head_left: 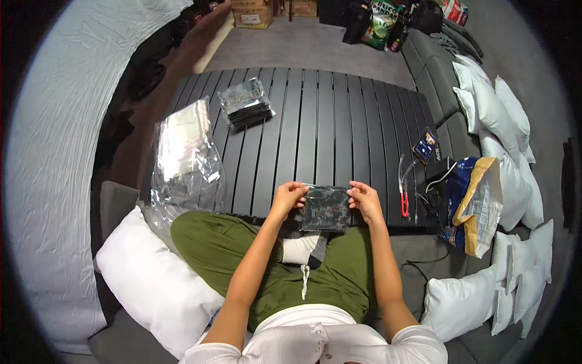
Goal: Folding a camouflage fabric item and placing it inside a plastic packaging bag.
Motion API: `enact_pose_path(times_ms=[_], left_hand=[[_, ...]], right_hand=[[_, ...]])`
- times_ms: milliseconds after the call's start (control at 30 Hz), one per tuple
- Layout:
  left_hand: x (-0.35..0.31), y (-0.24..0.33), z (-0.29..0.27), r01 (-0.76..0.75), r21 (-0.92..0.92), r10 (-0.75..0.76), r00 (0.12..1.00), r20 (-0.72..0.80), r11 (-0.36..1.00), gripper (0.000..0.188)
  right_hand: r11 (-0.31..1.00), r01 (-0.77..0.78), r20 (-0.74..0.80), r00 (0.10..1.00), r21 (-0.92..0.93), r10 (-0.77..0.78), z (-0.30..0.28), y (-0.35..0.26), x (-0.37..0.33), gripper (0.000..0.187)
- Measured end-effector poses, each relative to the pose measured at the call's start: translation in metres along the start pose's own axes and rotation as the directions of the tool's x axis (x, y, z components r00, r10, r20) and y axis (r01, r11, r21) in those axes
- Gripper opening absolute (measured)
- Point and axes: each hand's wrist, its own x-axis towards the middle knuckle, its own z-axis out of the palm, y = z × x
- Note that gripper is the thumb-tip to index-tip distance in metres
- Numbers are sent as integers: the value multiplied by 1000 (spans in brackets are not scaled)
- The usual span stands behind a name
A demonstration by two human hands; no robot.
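My left hand (291, 199) and my right hand (365, 202) hold a flat, dark camouflage-patterned packet (327, 209) by its two upper corners. It looks wrapped in clear, shiny plastic and hangs at the near edge of the table, above my crossed legs. Both sets of fingers are pinched on its sides. Farther off on the left lies a stack of similar dark packets (247, 104) in clear plastic. Closer in, a pile of clear plastic bags (185, 155) spreads over the table's left edge.
The black slatted table (309, 127) stands before me. On its right side lie a red-handled tool (404, 203), a phone-like object (426, 145) and an opened blue-and-gold bag (458, 194) with cables beside it. White pillows (154, 282) flank me on the grey sofa.
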Motion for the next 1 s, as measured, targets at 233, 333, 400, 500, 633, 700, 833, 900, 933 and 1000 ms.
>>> enact_pose_path(times_ms=[233,333,400,500,633,700,833,900,933,1000], left_hand=[[-31,61,3,-251,-186,278,951,135,950,13],[-37,59,-11,-465,-64,467,855,225,883,14],[-44,50,-28,-632,180,571,766,296,754,17],[-60,37,-42,-375,645,183,920,345,666,20],[-53,20,-40,-385,696,261,923,283,606,22],[-44,22,-26,-477,647,447,865,227,595,25],[-7,1,15,-551,692,692,715,102,467,35],[10,-18,28,-498,818,728,669,152,287,47],[11,-23,30,-498,817,728,669,149,290,47],[9,-32,31,-369,924,703,684,192,106,50]], right_hand=[[940,340,54,939,-16,-338,4,-65,-32,18],[913,400,147,910,-77,-387,-4,-74,-46,16],[849,401,206,914,-343,-349,-17,-66,-57,15],[797,241,118,970,-554,-211,-39,-37,-69,19],[735,217,78,973,-642,-218,-29,-30,-68,21],[678,272,54,944,-683,-324,-8,-36,-61,21],[424,526,133,728,-737,-672,28,-14,-18,29],[280,544,261,714,-791,-650,41,3,-5,43],[190,476,291,757,-858,-585,44,13,-2,52],[50,391,311,797,-919,-518,45,25,-3,60]])
